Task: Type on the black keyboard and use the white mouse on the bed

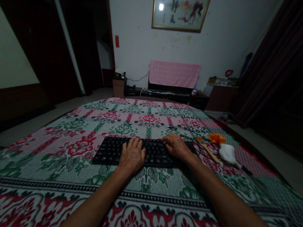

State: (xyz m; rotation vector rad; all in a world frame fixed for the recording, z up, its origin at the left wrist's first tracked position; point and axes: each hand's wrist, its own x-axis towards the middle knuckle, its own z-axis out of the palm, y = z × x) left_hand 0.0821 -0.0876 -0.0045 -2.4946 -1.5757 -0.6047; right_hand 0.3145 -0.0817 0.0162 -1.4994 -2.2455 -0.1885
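Note:
A black keyboard lies flat on a patterned bed cover. My left hand rests palm down over its left-middle keys, with the fingers stretched forward and the thumb out to the side. Over the right part of the keyboard is my right hand, its fingers bent down toward the keys and the thumb apart from them. Neither hand appears to hold anything. Some fingertips of the right hand are hidden, and its wrist covers part of the keyboard's right end.
Right of the keyboard lie a dark cable, a wooden-handled brush, a crumpled orange cloth and a white bundle with a dark handle. The floral bed cover spreads beneath everything. Beyond the bed, a pink towel drapes over something dark.

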